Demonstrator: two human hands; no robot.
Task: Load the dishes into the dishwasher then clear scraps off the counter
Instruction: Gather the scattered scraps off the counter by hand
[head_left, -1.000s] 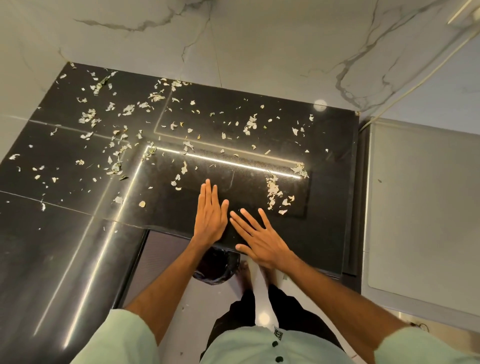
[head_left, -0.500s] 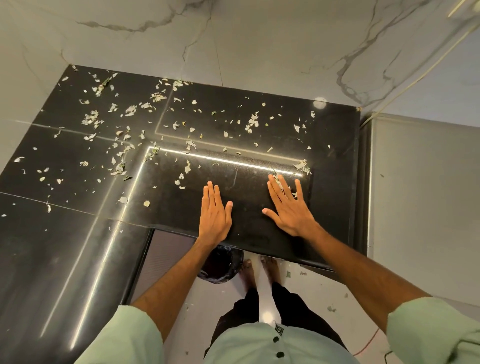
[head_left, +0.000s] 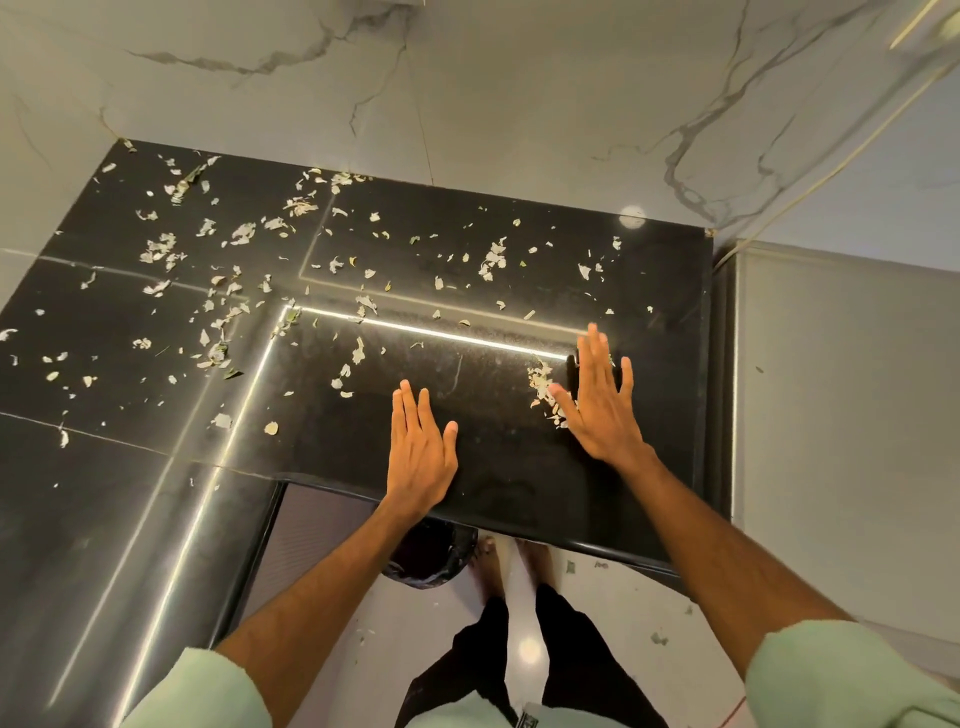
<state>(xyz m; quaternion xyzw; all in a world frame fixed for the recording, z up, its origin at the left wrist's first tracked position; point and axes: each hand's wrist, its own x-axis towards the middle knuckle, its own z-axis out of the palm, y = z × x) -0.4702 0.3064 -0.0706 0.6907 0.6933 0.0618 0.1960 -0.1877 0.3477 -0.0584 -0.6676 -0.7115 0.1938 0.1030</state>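
Counter (head_left: 104, 519): polished black stone with thin seams. It is L-shaped, filling the left and middle of the frame, and has a rounded front edge. A bright strip of light (head_left: 441, 330) reflects across it.
Scraps (head_left: 161, 249): pale, dry, flaky bits, like torn leaf or peel, lie all over the counter. They are thickest at the upper left and thinner toward the upper right.
Small heap (head_left: 540, 384): a tighter cluster of the same flakes in the centre right, just beside the right thumb and touching it.
Left hand (head_left: 421, 452): lies flat on the stone near the front edge, palm down, with fingers straight and close together and the thumb out. It holds nothing.
Right hand (head_left: 602, 410): also flat on the counter, with fingers straight and slightly spread – nothing is gripped. Its thumb side is against the heap.
Sleeves (head_left: 208, 691): soft pale green cloth at the bottom corners.
Bin (head_left: 431, 556): lined with a crinkled black bag, on the floor below the counter edge and partly hidden by the left wrist.
Feet (head_left: 488, 566): bare, beside the bin.
Floor (head_left: 426, 639): light and glossy, with a few stray flakes on it.
Wall (head_left: 519, 104): white marble with grey veins across the top.
Grey panel (head_left: 841, 415): smooth and matte at the right edge – I cannot tell what it is.
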